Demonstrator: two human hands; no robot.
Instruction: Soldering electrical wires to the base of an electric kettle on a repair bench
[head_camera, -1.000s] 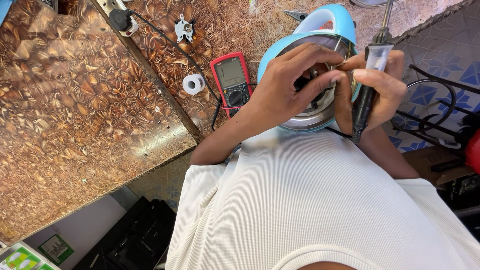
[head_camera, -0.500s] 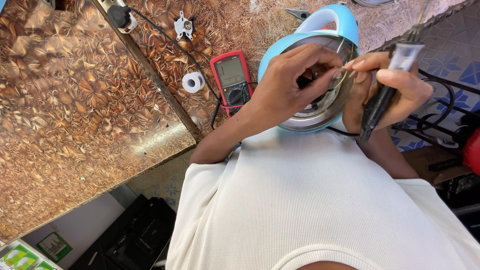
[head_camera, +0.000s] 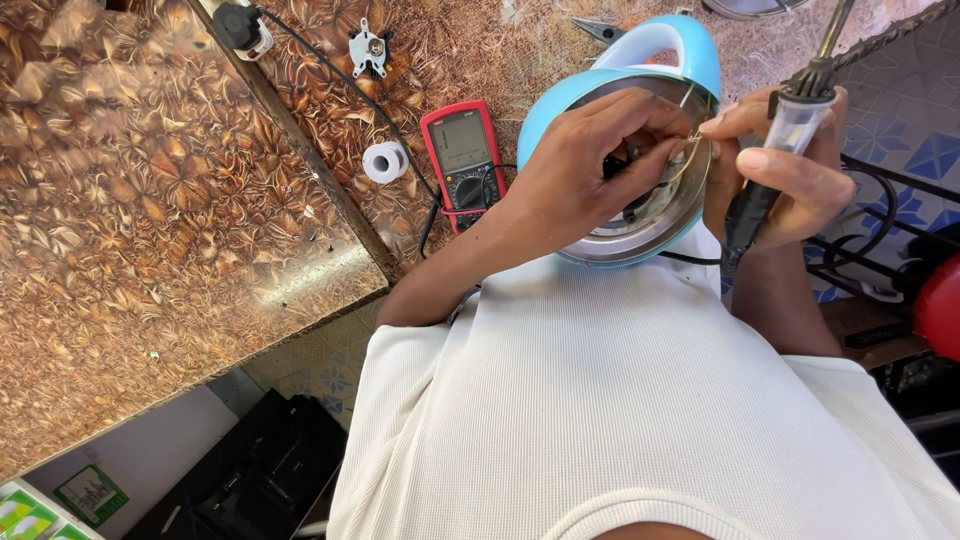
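Two hands: left hand (head_camera: 590, 165) pinching wire in kettle (head_camera: 640, 150), right hand (head_camera: 785, 170) gripping soldering iron (head_camera: 775, 150); patterned brown worktop (head_camera: 180, 200)

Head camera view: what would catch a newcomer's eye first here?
Probably the light blue electric kettle, upturned at upper right so its metal underside faces the camera, with the left hand reaching into that base. Beside it the right hand grips a soldering iron and pinches a thin wire. Left of the kettle, a red multimeter lies on the brown patterned worktop.
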